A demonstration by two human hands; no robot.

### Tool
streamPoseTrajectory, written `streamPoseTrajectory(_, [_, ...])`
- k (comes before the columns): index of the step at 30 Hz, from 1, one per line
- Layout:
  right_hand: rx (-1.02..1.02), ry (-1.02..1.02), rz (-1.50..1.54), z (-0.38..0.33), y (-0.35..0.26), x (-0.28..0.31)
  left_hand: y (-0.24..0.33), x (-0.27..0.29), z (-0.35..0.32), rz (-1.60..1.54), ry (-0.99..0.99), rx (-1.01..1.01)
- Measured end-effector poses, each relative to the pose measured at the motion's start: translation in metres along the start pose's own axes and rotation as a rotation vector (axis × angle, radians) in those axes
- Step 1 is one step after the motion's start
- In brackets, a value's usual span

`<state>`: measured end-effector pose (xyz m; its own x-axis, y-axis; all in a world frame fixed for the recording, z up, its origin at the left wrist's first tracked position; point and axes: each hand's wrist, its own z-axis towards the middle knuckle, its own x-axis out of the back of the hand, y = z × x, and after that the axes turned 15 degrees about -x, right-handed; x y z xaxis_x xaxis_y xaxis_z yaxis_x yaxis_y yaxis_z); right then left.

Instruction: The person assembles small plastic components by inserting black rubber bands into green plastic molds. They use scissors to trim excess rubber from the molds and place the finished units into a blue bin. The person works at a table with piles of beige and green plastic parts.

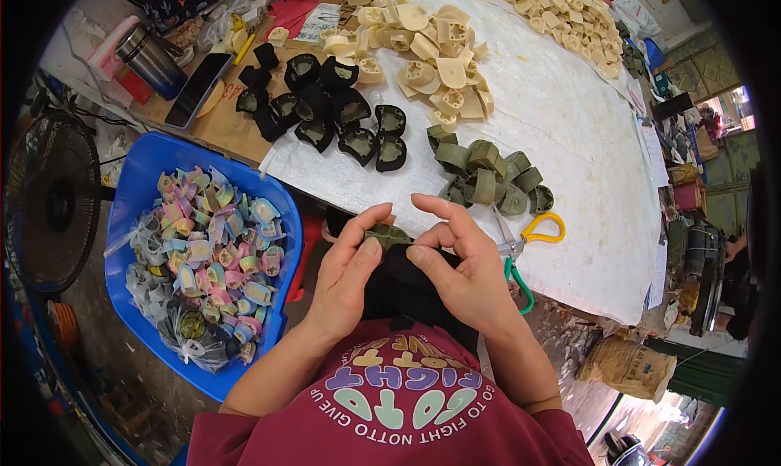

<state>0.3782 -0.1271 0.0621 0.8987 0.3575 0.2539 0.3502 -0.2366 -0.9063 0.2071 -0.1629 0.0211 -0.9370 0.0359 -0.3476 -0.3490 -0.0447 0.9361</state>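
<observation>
Close to my body, at the table's near edge, an olive green moulded shoe heel [389, 237] is pinched in my left hand [346, 275]. The thumb and index finger of that hand lie on either side of it. Black fabric [407, 272] sits against the heel, and my right hand [468, 275] grips its edge between thumb and fingers. Where this fabric ends and the dark lap below begins, I cannot tell. Beyond my hands is a pile of bare olive green heels [488, 173]. Several black-covered heels [358, 141] stand to its left.
Scissors [521, 242] with yellow and green handles lie at the table edge beside my right hand. A blue tub [281, 193] of pastel pieces stands at left. Beige heels [447, 59] cover the far table. A phone [199, 90], steel tumbler [150, 59] and fan [53, 198] are left.
</observation>
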Motion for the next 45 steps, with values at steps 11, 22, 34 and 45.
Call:
streamPoseTrajectory(11, [-0.008,0.001,0.026,-0.001,-0.001,0.001,0.012,-0.005,-0.001,0.122,-0.074,0.003])
streamPoseTrajectory(22, [0.003,0.071,-0.095,-0.005,-0.005,-0.007,-0.003,-0.004,-0.002,0.194,-0.016,-0.146])
streamPoseTrajectory(34, [-0.202,-0.332,0.892,-0.031,0.062,-0.035,-0.005,-0.017,-0.004,-0.036,0.046,-0.3])
streamPoseTrajectory(45, [-0.027,-0.06,1.117,-0.025,0.054,-0.034,-0.005,-0.018,-0.003,0.154,0.045,-0.362])
